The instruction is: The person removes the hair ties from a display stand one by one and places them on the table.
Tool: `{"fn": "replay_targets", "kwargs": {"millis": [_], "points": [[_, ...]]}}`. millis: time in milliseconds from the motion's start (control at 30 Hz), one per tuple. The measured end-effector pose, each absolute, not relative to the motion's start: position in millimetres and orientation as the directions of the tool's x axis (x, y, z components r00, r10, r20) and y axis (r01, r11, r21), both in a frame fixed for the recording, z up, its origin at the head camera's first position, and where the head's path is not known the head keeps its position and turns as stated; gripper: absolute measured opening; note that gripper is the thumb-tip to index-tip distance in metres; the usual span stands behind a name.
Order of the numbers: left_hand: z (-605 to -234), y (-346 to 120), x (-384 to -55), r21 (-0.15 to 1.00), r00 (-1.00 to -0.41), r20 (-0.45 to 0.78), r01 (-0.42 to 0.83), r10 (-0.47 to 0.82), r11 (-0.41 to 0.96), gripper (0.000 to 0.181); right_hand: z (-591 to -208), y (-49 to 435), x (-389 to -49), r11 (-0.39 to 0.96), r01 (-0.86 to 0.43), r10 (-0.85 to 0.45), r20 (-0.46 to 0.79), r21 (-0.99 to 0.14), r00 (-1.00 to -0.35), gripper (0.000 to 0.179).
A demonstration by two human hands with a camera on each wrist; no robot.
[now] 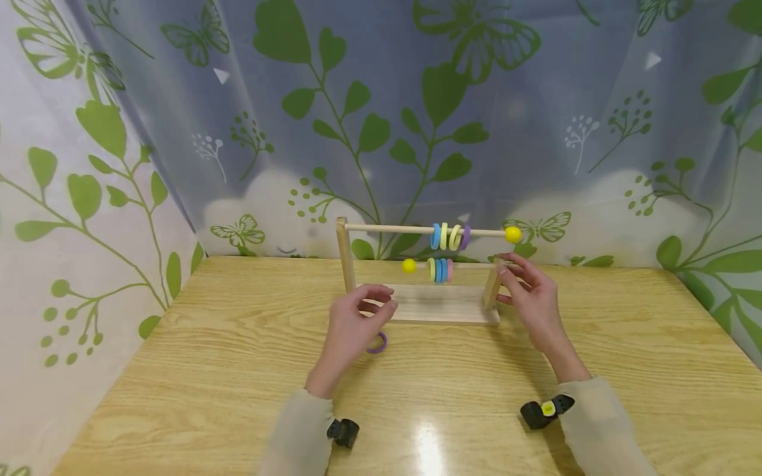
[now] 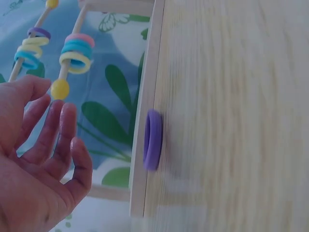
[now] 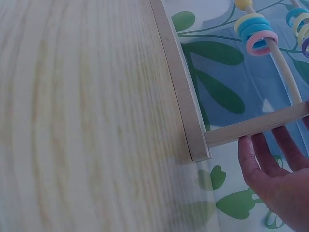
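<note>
A wooden rack (image 1: 440, 305) has two offset posts, each carrying a horizontal rod. The upper rod (image 1: 387, 229) bears blue, yellow and purple rings and ends in a yellow ball (image 1: 513, 235). Yellow, blue and pink rings (image 1: 440, 270) hang on the lower rod, behind its own yellow ball (image 2: 60, 89). With fingers loosely bent and holding nothing, my left hand (image 1: 355, 320) hovers in front of the left post (image 1: 345, 254). Below it a loose purple ring (image 2: 154, 140) lies by the base's front edge. My right hand (image 1: 532, 297) grips the right post (image 1: 493, 287) near its top.
The rack stands on a wood-grain table (image 1: 238, 370), toward its back edge. Behind it hangs a curtain (image 1: 381, 132) printed with leaves and butterflies, which continues along the left side. Black wrist cameras (image 1: 538, 415) sit at both sleeves.
</note>
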State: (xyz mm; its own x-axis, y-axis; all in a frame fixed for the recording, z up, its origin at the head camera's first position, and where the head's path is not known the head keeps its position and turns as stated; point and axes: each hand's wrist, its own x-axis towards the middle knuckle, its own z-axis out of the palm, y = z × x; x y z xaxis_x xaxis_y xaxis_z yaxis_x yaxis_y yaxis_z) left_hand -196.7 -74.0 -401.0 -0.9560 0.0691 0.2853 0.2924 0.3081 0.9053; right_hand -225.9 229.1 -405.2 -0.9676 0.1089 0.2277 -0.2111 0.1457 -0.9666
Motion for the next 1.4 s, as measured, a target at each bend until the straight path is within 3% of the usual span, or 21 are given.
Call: {"fn": "replay_targets", "kwargs": {"millis": [1400], "points": [[-404, -9, -214, 0.943, -0.954, 0.287, 0.265, -0.085, 0.201, 0.020, -405, 229, -227, 0.145, -0.196, 0.126, 0.215, -0.970, -0.969, 0.044]]}}
